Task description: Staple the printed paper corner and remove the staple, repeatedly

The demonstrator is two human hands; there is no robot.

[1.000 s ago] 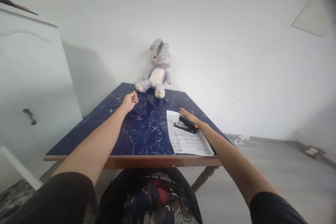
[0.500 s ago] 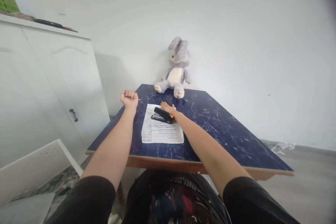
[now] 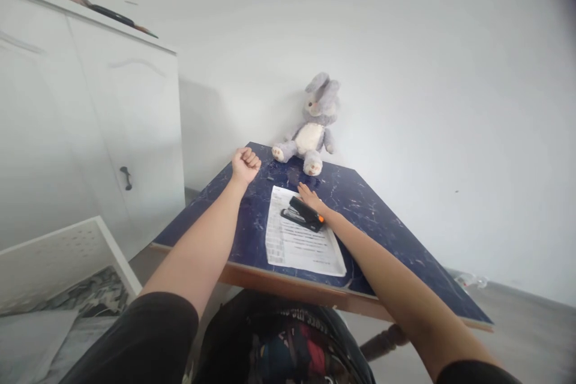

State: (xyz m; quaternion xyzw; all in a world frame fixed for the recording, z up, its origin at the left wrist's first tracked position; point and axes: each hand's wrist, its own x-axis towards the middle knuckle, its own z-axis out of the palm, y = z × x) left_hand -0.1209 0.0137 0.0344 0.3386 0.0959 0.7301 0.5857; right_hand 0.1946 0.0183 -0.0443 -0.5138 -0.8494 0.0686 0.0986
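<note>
The left hand (image 3: 246, 165), fisted, contents indeterminable, now overlaps the table (image 3: 252, 229) left of centre; the right hand (image 3: 311, 197), open, leaves the stapler (image 3: 308, 211) ungripped.

Glossy marbled blue tabletop (image 3: 252, 216), matt paper (image 3: 299, 252), fluffy plush rabbit (image 3: 310, 137)
</note>
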